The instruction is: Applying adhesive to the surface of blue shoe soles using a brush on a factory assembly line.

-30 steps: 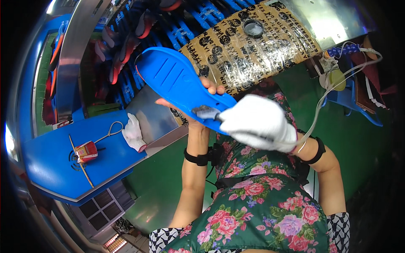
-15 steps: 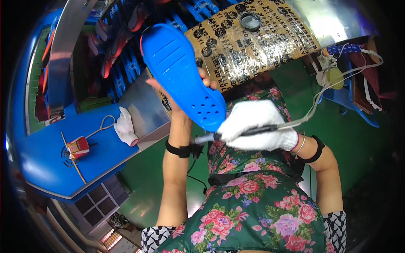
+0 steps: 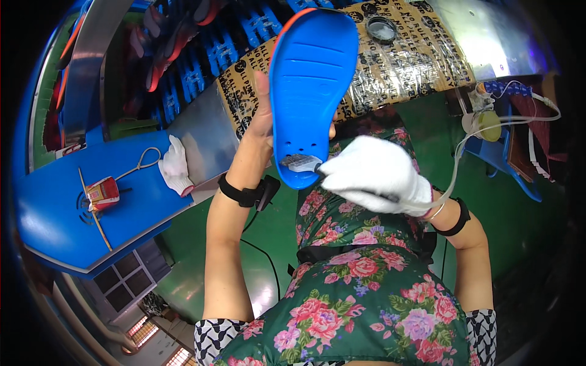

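My bare left hand (image 3: 262, 116) holds a blue shoe sole (image 3: 310, 91) from behind, its thumb along the left edge. The sole is raised nearly upright, heel end toward me, with grooves across the front part and small holes near the heel. A strip of orange shows on its upper left rim. My right hand (image 3: 375, 174), in a white knitted glove, is closed on a brush whose flat, pale bristles (image 3: 301, 162) lie against the heel, covering some holes. From the brush handle a thin clear hose (image 3: 455, 168) runs past my right wrist.
A bench covered with printed brown tape (image 3: 421, 73) carries a round black-rimmed dish (image 3: 382, 29). Red and dark soles (image 3: 174, 52) sit on blue racks at the far left. On the blue counter (image 3: 52, 229) lie a white glove (image 3: 175, 165) and a red carton (image 3: 102, 193) with a stick.
The sole has moved right and is turned more upright. The brush has come from below the sole onto its heel, and my left forearm has swung outward.
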A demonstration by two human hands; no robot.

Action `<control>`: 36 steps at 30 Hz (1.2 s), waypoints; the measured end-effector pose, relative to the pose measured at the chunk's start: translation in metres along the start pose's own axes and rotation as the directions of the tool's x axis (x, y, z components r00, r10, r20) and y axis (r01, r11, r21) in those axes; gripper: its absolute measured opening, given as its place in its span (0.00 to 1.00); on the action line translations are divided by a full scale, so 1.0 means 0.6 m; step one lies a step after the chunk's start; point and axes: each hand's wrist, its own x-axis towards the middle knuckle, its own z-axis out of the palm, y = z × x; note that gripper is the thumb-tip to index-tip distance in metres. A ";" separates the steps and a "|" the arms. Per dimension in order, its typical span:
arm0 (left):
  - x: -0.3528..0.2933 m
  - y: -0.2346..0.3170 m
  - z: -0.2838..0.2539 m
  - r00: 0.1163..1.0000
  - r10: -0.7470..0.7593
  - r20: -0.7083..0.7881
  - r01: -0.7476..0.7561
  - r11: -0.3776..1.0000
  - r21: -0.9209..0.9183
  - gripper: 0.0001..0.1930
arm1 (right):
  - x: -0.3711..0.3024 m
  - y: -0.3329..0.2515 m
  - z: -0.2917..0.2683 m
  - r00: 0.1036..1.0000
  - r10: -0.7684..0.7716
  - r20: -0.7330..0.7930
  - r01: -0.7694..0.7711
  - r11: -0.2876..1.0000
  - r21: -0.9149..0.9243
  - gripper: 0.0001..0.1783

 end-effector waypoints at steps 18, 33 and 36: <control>0.031 0.012 -0.087 0.851 0.439 -0.288 -0.409 0.898 0.161 0.32 | 0.005 0.023 -0.031 0.525 0.829 -0.194 -0.400 0.442 0.803 0.10; -0.097 -0.165 0.019 0.914 0.170 -0.369 -0.356 0.773 -0.525 0.47 | 0.020 0.059 0.009 0.534 0.830 -0.162 -0.346 0.389 0.854 0.13; -0.066 -0.176 0.036 0.916 0.271 -0.296 -0.380 0.821 -0.427 0.52 | 0.057 0.020 -0.011 0.639 0.713 -0.290 -0.404 0.631 0.662 0.12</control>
